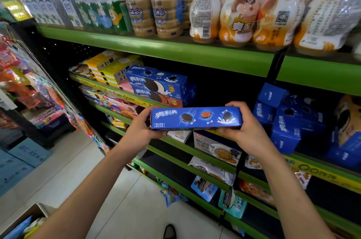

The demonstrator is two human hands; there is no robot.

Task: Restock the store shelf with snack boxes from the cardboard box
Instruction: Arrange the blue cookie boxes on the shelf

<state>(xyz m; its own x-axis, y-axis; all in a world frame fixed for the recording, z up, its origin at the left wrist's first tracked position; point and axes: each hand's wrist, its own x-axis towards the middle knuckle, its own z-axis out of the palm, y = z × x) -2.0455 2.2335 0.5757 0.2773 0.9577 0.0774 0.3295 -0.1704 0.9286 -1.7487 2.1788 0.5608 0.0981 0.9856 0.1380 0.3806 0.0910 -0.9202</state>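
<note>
Evidently light and stiff, the long blue snack box is clamped endwise: left hand and right hand each wrap one end; thin card likely dents.

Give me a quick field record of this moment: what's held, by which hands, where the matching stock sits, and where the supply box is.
held item: long blue cookie box, roughly level, in front of the shelves
left hand: grips the box's left end
right hand: grips the box's right end
matching stock: stacked blue cookie boxes on the green shelf level behind
supply: cardboard box, lower left on the floor
</note>
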